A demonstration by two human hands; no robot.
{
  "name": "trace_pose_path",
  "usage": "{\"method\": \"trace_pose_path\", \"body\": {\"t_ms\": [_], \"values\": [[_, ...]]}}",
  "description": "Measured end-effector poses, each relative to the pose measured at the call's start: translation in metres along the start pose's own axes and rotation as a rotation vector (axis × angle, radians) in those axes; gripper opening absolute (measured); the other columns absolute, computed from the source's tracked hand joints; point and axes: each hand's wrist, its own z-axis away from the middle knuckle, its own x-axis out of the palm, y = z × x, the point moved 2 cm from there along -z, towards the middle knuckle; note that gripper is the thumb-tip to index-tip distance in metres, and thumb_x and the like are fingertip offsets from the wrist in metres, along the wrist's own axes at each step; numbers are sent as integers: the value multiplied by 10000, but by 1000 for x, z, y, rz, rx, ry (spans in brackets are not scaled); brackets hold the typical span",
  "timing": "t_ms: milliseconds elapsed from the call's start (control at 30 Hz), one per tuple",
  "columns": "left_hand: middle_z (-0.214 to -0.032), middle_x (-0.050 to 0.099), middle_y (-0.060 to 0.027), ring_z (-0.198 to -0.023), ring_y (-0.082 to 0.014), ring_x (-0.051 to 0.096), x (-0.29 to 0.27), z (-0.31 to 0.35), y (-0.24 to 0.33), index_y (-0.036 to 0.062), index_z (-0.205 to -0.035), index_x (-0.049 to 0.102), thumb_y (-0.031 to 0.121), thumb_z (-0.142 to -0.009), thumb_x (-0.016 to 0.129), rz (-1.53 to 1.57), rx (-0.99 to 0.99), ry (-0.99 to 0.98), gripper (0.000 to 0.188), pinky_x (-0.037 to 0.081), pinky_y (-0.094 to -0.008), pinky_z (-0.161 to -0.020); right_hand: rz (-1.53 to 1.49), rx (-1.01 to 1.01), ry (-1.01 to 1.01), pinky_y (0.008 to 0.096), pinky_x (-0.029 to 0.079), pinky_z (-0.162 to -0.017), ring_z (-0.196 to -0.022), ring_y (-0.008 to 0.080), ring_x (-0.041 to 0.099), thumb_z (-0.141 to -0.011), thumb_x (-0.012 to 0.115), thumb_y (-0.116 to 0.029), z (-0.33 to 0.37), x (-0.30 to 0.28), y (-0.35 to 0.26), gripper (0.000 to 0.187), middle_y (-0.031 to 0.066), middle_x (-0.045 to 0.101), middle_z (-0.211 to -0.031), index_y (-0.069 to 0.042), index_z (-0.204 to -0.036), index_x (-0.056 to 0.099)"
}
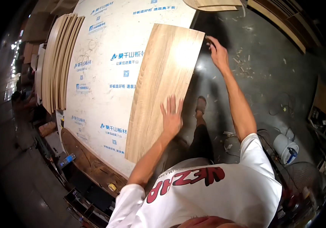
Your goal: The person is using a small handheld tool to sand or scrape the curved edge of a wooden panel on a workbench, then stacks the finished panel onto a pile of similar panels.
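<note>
A long wood-grain panel (159,79) lies on a white printed sheet (98,76), its right edge along the worktable's edge. My left hand (173,117) rests flat on the panel's near half, fingers spread, holding nothing. At the far right corner of the panel is my right hand (218,53), its fingers curled and pinched together. Something small and dark shows at those fingertips, too small to name. Whether the fingertips touch the panel's edge I cannot tell.
Several curved-looking boards (60,60) stand in a row on the left. More boards (216,4) lie at the far end. Wood scraps (242,62) litter the grey floor on the right, near a white bucket (285,148). A plastic bottle (68,159) lies at lower left.
</note>
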Motion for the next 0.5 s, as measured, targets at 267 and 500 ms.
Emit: {"method": "trace_pose_path", "body": {"t_ms": [267,500], "values": [[-1643,89,-349,-1530,-529,76,21,193,-18,88,-1604,248,21,-775,628,-60,-304,-67,914,46,-767,-1140,267,-100,12,408,529,-870,-1024,341,667,-953,550,-61,-42,14,-21,387,110,694,-1105,-215,-1288,668],[-1640,44,-353,-1522,-546,61,34,228,-22,85,-1599,251,-12,-798,600,-63,-318,-19,879,39,-791,-1116,233,-304,53,454,540,-843,-980,338,673,-863,554,11,47,36,-27,422,116,712,-1057,-201,-1181,733]]}}
